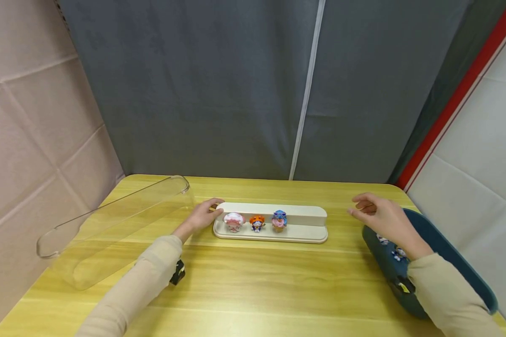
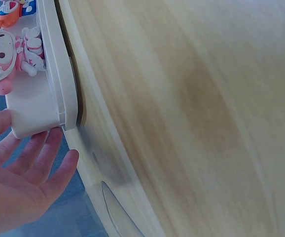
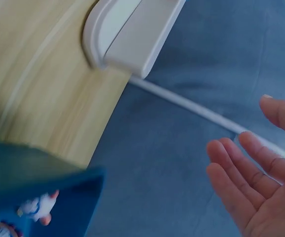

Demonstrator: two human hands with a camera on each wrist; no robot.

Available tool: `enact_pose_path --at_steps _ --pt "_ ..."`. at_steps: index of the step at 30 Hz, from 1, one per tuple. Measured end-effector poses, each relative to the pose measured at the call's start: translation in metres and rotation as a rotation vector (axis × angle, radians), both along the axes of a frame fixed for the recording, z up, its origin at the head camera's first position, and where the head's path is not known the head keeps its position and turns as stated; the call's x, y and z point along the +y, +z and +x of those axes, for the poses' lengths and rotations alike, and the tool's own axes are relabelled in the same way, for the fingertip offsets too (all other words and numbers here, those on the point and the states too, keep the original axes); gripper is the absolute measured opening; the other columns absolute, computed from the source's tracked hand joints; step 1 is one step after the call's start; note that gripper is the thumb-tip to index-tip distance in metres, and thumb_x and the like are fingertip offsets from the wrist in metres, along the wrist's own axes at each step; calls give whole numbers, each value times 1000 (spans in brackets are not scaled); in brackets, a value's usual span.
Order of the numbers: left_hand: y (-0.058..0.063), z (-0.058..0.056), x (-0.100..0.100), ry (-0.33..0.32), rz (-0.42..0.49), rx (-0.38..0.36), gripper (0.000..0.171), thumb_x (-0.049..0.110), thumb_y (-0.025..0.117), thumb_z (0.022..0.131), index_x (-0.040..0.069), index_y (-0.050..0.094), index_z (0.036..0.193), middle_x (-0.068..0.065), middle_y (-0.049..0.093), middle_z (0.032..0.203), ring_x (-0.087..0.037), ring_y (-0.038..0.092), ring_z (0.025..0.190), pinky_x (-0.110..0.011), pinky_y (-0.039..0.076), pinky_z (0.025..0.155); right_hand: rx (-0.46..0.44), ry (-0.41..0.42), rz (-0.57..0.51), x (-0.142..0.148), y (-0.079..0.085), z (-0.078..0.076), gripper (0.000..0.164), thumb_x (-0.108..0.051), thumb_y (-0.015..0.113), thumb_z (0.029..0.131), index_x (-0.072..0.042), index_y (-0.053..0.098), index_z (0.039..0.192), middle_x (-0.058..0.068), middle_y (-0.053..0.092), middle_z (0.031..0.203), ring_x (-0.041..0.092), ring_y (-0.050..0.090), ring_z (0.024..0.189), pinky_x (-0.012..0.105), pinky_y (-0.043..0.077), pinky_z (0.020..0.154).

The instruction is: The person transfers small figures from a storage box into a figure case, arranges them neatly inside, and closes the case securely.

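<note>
Dark cloth (image 1: 194,84) is hanging behind a pale, wood-grained surface (image 1: 253,281). Just right of the left hand (image 1: 200,217), a cream stand (image 1: 301,232) with rounded corners and a raised back step is lying on the surface. That hand is touching the stand's end with thumb and fingertips, its fingers loosely spread. Well to the right, the right hand (image 1: 383,222) is hanging empty, thumb and fingers slightly parted, its wrist crossing a smooth blue bin (image 1: 447,252).

Three glossy, big-headed figures are standing between the hands: a pink one (image 1: 234,223) nearest the left hand, then an orange one (image 1: 256,223), then a blue one (image 1: 279,221). Their heads are looking top-heavy, so a nudge from the left fingers could be jolting the stand and toppling them. Small figures (image 1: 398,253) are lying in the bin below the right wrist, where the soft, wrinkled sleeve could be snagging them. Left of the left hand, a thin clear cover (image 1: 122,234) with curved ends is resting; its see-through walls could be inviting an elbow knock.
</note>
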State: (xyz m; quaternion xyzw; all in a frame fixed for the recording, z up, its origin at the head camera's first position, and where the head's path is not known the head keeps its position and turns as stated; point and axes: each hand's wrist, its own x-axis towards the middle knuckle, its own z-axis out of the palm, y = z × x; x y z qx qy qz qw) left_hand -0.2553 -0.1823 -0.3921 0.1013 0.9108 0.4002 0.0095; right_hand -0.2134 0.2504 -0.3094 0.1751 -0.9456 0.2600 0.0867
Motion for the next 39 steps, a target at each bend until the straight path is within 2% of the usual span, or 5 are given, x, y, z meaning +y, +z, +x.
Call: enact_pose_path --at_steps 11,19,26,31,39 --pt "-2 -1 0 -2 -1 13 32 14 50 91 1 50 120 -19 52 109 -31 53 95 -39 44 82 -28 26 8 46 -7 -7 40 -31 55 87 -2 54 113 12 61 95 28 58 82 43 47 68" --pt "-1 -1 0 -6 -6 3 33 14 49 91 0 49 121 -19 51 110 -31 52 96 -40 43 82 -50 66 -42 77 -23 -20 33 -27 57 87 -5 58 112 9 62 95 1 54 78 23 46 64" --pt "-2 -1 -1 -8 -12 7 33 15 49 91 0 49 121 -19 51 111 -31 52 97 -40 43 83 -170 48 -38 95 -36 -24 42 -32 55 88 -2 54 118 15 59 104 0 53 83 27 47 68" --pt "-1 -1 0 -2 -10 2 33 15 49 91 1 49 121 -19 51 110 -31 52 96 -40 43 82 -276 43 -39 105 -45 -26 47 -35 54 88 -1 51 121 16 56 108 9 55 87 32 46 70" --pt "0 -1 -1 5 -12 -16 33 16 50 91 2 49 121 -18 51 111 -30 52 97 -40 43 83 -423 87 -74 116 -58 -26 49 -31 54 88 1 46 124 18 53 113 5 55 87 27 46 70"
